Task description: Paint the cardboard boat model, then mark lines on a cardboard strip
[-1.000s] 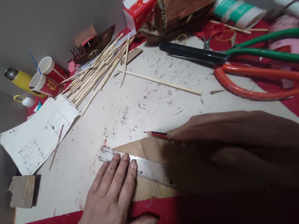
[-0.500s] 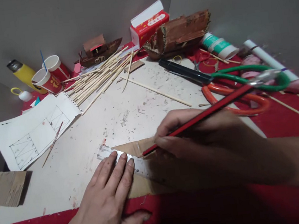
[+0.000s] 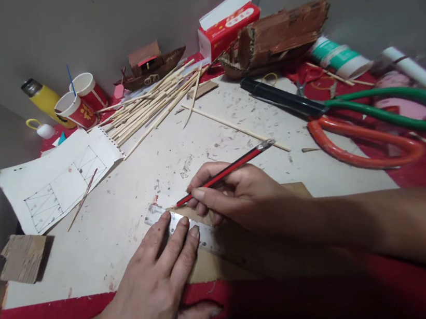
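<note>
Low in the frame's centre, the left hand (image 3: 157,287) lies flat with fingers spread, pressing a thin metal ruler (image 3: 191,230) onto a brown cardboard piece (image 3: 207,267) on the scuffed white board (image 3: 126,218). The right hand (image 3: 241,195) pinches a slim red-and-black pencil (image 3: 224,171), its tip touching the cardboard at the ruler's upper edge. Pale wooden sticks (image 3: 151,107) fan out at upper centre, beside a sketched paper sheet (image 3: 58,180) at left and long shears (image 3: 348,110) with glossy green and orange loop handles at right.
</note>
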Demonstrator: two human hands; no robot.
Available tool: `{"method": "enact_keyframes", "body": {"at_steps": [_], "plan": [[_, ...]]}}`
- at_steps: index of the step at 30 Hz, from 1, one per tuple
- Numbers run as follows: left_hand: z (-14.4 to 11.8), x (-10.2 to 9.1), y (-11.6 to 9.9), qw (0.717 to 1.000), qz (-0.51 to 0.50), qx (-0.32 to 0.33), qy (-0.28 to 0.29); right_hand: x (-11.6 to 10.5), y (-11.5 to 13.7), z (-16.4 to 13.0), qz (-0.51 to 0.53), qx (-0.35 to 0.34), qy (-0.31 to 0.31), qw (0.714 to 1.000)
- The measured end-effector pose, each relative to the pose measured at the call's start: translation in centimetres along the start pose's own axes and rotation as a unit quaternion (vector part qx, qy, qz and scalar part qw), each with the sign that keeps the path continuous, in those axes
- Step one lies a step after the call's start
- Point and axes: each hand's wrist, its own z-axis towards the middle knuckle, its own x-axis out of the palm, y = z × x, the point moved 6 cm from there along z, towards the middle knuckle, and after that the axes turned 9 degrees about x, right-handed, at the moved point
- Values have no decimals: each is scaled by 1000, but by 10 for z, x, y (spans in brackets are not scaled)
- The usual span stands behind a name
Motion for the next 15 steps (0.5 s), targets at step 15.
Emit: {"method": "enact_keyframes", "body": {"at_steps": [15], "plan": [[-4,6,0,999,-19,-7,28,6,5,2,-15,-1,18,1000]]}}
